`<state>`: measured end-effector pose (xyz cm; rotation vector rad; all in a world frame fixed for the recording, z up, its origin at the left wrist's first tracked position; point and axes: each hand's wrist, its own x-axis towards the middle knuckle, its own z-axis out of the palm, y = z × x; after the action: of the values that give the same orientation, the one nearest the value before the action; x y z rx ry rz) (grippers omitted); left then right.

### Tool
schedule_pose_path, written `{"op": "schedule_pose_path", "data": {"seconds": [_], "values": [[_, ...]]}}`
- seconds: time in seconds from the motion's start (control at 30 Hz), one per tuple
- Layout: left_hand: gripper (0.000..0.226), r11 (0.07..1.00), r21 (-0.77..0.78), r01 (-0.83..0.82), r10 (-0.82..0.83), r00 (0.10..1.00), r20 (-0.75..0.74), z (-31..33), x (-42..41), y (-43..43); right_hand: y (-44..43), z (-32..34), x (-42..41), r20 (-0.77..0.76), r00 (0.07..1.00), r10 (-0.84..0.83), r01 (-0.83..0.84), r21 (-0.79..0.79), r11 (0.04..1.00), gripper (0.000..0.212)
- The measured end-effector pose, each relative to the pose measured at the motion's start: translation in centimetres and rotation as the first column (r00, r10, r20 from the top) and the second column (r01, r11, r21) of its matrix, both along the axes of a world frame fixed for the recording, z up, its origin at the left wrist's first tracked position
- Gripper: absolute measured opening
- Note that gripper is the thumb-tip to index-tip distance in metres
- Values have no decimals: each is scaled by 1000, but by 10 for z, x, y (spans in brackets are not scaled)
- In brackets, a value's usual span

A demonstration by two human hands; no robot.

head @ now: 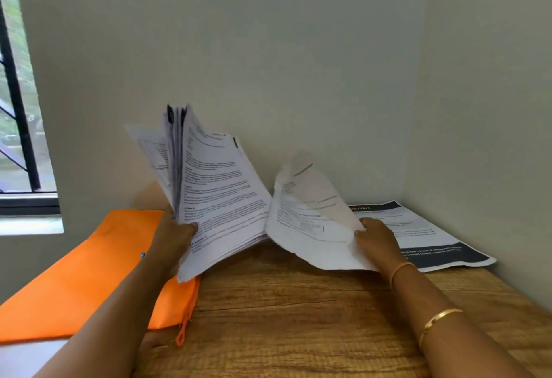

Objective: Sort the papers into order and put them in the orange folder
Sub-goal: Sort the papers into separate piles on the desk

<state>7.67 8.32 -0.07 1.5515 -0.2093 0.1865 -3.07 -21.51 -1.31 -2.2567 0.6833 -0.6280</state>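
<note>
My left hand (174, 232) grips a thick stack of printed papers (215, 198), held tilted up above the wooden table with the sheets fanned apart at the top. My right hand (378, 235) pinches a single curled sheet (307, 222) by its right edge, just right of the stack and touching it. An orange folder (89, 276) lies flat on the table's left side, partly under my left forearm and the stack's lower corner. Its orange string (183, 328) hangs off the near edge.
A sheet with black header bands (418, 234) lies flat in the back right corner. The wooden table (298, 318) meets walls behind and on the right. A window (18, 138) is at the far left.
</note>
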Motion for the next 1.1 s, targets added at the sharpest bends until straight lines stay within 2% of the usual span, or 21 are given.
{"op": "schedule_pose_path", "data": {"seconds": [0.2, 0.4, 0.5, 0.63, 0.8, 0.93, 1.03, 1.1], "values": [[46, 995, 53, -84, 80, 994, 74, 4, 2, 6, 1, -7, 2, -245, 969, -35, -25, -238, 971, 31], [53, 977, 138, -163, 142, 978, 156, 8, -4, 8, 2, -2, -2, -241, 963, -121, 15, -402, 916, 28], [54, 979, 65, -193, 181, 970, 163, 9, -4, 11, 5, -4, 0, -262, 960, -104, -19, -428, 904, 30], [53, 973, -127, -192, 207, 972, 110, 11, -1, 13, 12, -10, 4, -279, 958, -71, -54, -416, 908, 40], [52, 936, -342, -78, 47, 994, -96, 8, 10, 13, 24, -17, 9, -341, 931, -130, -54, -482, 874, 68], [56, 933, -359, 14, -77, 984, -163, 0, 14, 9, 28, -15, 12, -376, 916, -142, -120, -592, 797, 60], [50, 938, -340, 67, -127, 979, -159, -3, 13, 6, 32, -18, 17, -468, 882, 57, -292, -447, 845, 59], [47, 944, -309, 116, -166, 976, -142, -3, 11, 4, 33, -20, 20, -529, 840, 121, -365, -387, 847, 59]]}}
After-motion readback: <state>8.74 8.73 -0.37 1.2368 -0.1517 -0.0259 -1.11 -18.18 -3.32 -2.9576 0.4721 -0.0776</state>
